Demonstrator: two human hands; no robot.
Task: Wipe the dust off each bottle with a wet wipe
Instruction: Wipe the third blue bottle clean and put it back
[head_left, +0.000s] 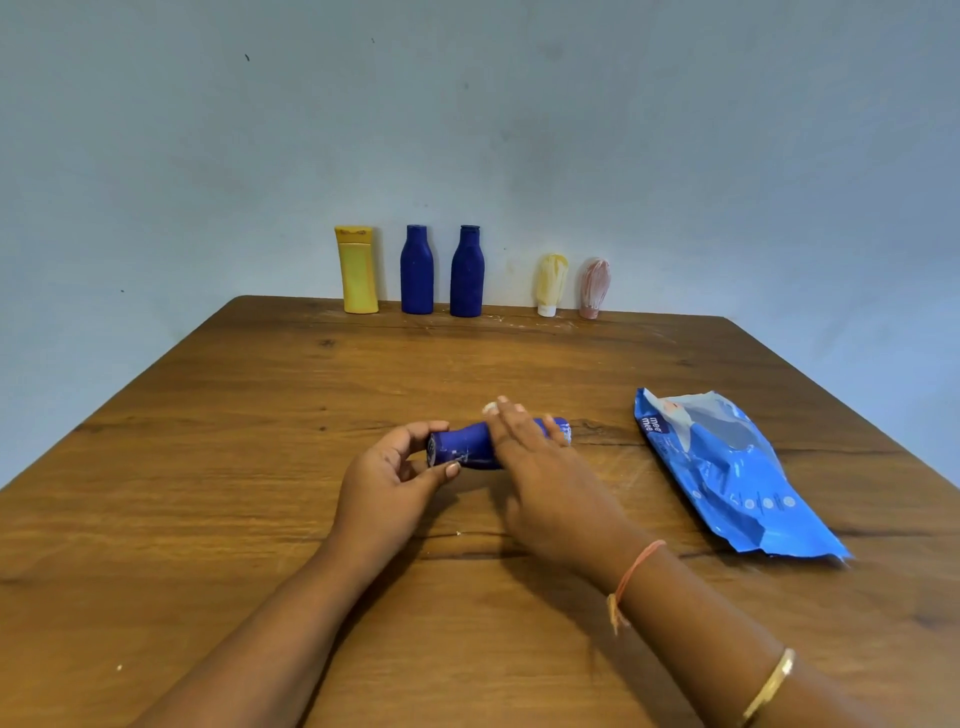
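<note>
1. Both forearms are reaching in over the near edge of the tabletop (260, 467). A thread (636, 571) and a bangle (769, 686) are sitting on the right one.
2. The left hand (387, 483) is gripping the blue bottle (467, 447) by its flat bottom end, with thumb and fingers curling round it. The bottle is lying on its side about midway across the tabletop, its cap end pointing toward the right edge.
3. The right hand (540, 467) is lying across the bottle's upper half. Its fingers are nearly straight and are pressing a wipe (491, 408) onto it.
4. This looks like the rubbing of one bottle partway through. The next move probably calls for the left hand to roll the bottle so its underside comes up under the wipe.
5. The packet of wipes (727, 467) is lying flat near the right edge, apart from the hands.
6. Five more are standing along the far edge by the wall: a yellow bottle (357, 270), a second blue bottle (416, 270), a third blue bottle (467, 273), a yellow tube (551, 283) and a pink tube (594, 286). The tubes are looking streaked, so they are likely awaiting their turn.
7. Most of the wipe is hiding under the fingers, with only a white scrap peeking out. The bottle's neck is covered too, and I cannot tell whether the packet's flap is open.
</note>
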